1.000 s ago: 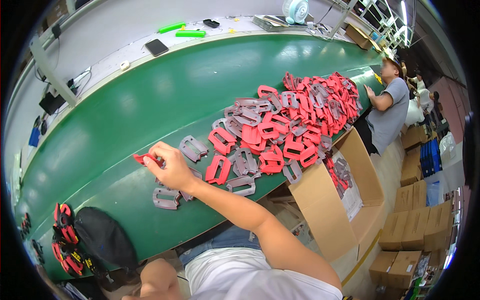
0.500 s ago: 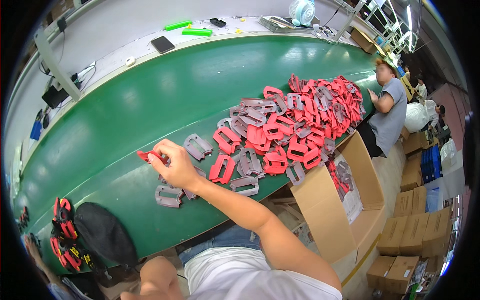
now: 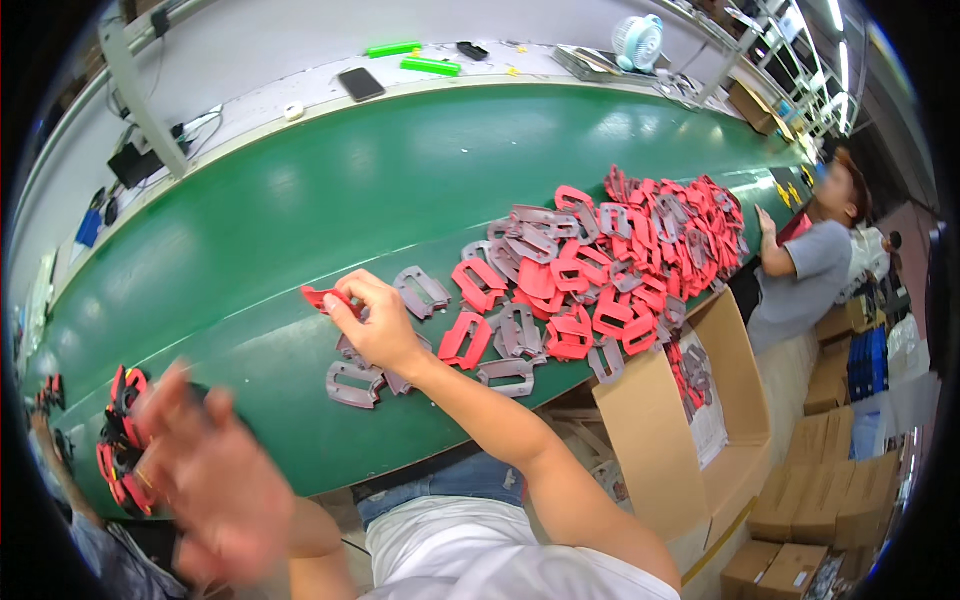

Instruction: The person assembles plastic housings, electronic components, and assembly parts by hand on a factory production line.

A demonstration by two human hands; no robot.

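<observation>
My right hand (image 3: 378,325) is closed on a red plastic piece (image 3: 325,298), which pokes out past my fingertips above the green table (image 3: 300,240). Just under that hand lie grey plastic frames (image 3: 355,385), and another grey frame (image 3: 421,292) rests to its right. A large heap of red and grey frames with oblong openings (image 3: 640,245) spreads further right. Low on the left is my left hand (image 3: 215,480), raised and smeared by motion, so its grip does not show. Behind it, red-and-black assembled items (image 3: 118,485) and a dark item are partly covered.
An open cardboard box (image 3: 650,430) holding more frames stands against the table's near edge. A phone (image 3: 361,84), green bars and a small fan (image 3: 638,43) line the back ledge. One person (image 3: 810,250) works at the far right; another person's arm shows at far left.
My left hand has risen into view at the lower left, across the black bag-like item and the red-and-black items. My right hand keeps its red piece. The whole view has shifted slightly.
</observation>
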